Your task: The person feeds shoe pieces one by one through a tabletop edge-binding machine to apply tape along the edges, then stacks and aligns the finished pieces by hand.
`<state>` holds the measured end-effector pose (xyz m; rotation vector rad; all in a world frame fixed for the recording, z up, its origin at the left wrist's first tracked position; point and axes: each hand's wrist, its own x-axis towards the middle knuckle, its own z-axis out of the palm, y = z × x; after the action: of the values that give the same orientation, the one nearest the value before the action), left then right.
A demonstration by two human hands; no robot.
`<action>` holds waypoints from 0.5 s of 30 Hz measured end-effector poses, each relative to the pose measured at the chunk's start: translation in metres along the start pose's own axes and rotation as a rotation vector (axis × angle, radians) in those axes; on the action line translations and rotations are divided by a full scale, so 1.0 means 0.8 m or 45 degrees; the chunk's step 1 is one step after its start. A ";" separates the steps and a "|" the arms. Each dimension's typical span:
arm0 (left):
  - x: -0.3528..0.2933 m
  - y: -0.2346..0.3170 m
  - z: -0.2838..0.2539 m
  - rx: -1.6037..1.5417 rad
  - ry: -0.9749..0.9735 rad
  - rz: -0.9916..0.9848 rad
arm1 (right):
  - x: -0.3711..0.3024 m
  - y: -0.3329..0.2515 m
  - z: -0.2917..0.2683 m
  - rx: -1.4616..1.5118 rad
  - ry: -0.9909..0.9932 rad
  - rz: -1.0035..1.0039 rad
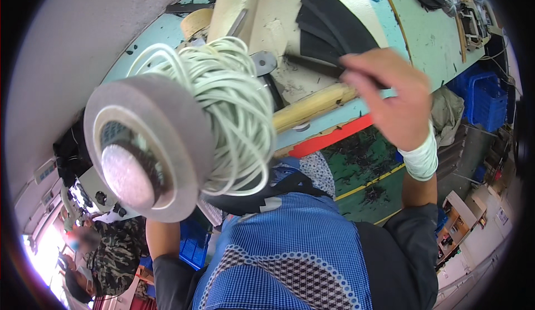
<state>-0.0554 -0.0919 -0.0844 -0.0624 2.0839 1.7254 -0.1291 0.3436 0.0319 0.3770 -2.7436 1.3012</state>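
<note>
Head view, looking down past a blue checked apron: the right hand is raised over the table, its fingers curled shut around a thin dark tool that points toward a fan of black sheet pieces lying on the table's worn cream patch. A large spool wound with pale cord fills the left of the picture, close to the camera. The left hand is hidden behind it, so whether those fingers are open or closed cannot be told; only the left forearm shows beneath. A wooden roller lies along the table edge just below the black pieces.

It looks like the step of working on the black pieces with the tool. The next move likely calls for bringing the tool tip down accurately onto the top piece while the spool stays clear.
</note>
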 end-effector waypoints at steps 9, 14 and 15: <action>-0.073 0.063 0.148 -1.032 -0.168 -0.103 | 0.027 0.080 0.019 -0.676 0.107 -0.255; -0.122 0.085 0.143 -1.022 -0.193 -0.208 | 0.034 0.094 0.020 -0.505 -0.202 0.004; -0.125 0.095 0.135 -0.975 -0.158 -0.324 | 0.033 0.096 0.021 -0.539 -0.106 -0.132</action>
<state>0.0445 0.0036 0.0071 -0.4133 1.1676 2.1788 -0.1733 0.3726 -0.0317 0.5323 -2.9180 0.6669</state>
